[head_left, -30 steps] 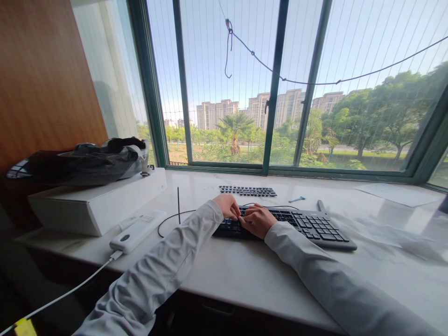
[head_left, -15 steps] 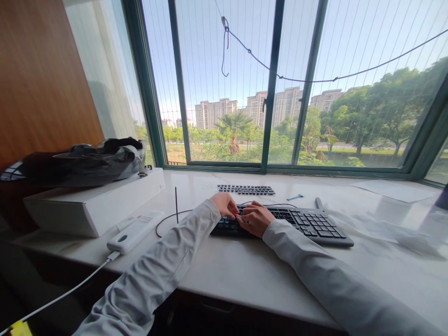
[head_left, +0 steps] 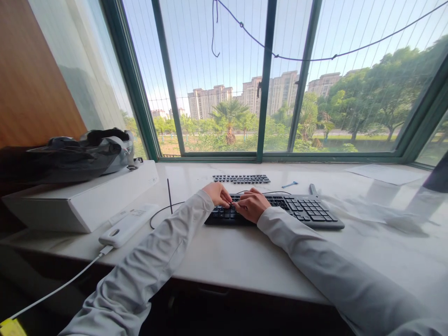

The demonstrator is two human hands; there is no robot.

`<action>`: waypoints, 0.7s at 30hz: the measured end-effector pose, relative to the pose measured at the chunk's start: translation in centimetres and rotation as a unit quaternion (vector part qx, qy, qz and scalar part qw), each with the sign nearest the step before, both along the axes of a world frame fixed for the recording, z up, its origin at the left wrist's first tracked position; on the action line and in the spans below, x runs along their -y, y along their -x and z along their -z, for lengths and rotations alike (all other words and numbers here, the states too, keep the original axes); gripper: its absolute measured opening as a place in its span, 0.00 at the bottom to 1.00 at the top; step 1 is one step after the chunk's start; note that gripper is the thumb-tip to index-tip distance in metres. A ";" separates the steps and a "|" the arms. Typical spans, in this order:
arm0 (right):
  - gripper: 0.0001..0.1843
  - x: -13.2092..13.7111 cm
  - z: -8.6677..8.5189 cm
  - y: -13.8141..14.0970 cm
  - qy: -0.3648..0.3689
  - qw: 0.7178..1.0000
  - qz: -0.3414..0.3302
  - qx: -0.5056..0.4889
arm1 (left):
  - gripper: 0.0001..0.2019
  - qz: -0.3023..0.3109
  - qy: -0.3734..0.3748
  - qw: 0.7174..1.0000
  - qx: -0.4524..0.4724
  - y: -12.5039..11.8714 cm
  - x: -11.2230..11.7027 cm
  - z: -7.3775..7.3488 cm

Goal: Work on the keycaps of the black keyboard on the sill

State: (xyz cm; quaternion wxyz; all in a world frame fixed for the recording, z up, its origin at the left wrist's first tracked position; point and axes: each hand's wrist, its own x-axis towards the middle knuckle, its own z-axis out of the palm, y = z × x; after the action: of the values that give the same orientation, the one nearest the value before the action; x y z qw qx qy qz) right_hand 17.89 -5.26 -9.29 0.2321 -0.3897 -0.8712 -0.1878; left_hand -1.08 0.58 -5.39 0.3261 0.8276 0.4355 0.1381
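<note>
A black keyboard (head_left: 297,209) lies on the white marble-look tabletop, and some of its key places look bare. Over its left half, my left hand (head_left: 217,193) has thumb and fingers closed in a pinch, fingertips low at the keys. Whatever sits in that pinch is too small to make out. My right hand (head_left: 252,206) rests on the keyboard just beside it, fingers bent and drawn together, the tips close to the left fingertips; its grip is hidden. Behind the keyboard, loose black keycaps (head_left: 241,179) stand in rows. A small blue tool (head_left: 290,185) lies right of them.
At left, a white box (head_left: 84,200) carries a dark bag (head_left: 87,156); a white power bank (head_left: 128,226) with a cable lies before it. A thin black stick (head_left: 170,196) stands upright. Clear plastic (head_left: 378,214) and paper (head_left: 385,174) lie right, below the window.
My head view has shifted, so the scene sits higher and a little further left. My fingertips have parted slightly; both hands stay over the keyboard's left half.
</note>
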 end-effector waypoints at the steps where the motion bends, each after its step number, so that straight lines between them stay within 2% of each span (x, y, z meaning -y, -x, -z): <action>1: 0.23 0.0 0.0 0.0 0.001 1.000 0.003 0.000 | 0.17 0.002 0.001 1.000 0.002 0.0 0.0 0.0; 13: 0.23 -0.4 0.3 -0.1 -0.008 1.000 -0.027 -0.004 | 0.14 -0.002 -0.046 0.998 -0.043 -0.2 0.2 0.0; 21: 0.23 -0.4 0.1 0.2 0.054 0.998 -0.021 -0.025 | 0.13 -0.008 -0.049 0.997 -0.061 -0.3 0.6 -0.1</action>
State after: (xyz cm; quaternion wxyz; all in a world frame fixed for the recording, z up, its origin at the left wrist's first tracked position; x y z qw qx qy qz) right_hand 17.69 -4.82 -9.43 0.2361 -0.3875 -0.8822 -0.1257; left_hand -0.76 -0.02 -5.27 0.2568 0.8462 0.4537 0.1106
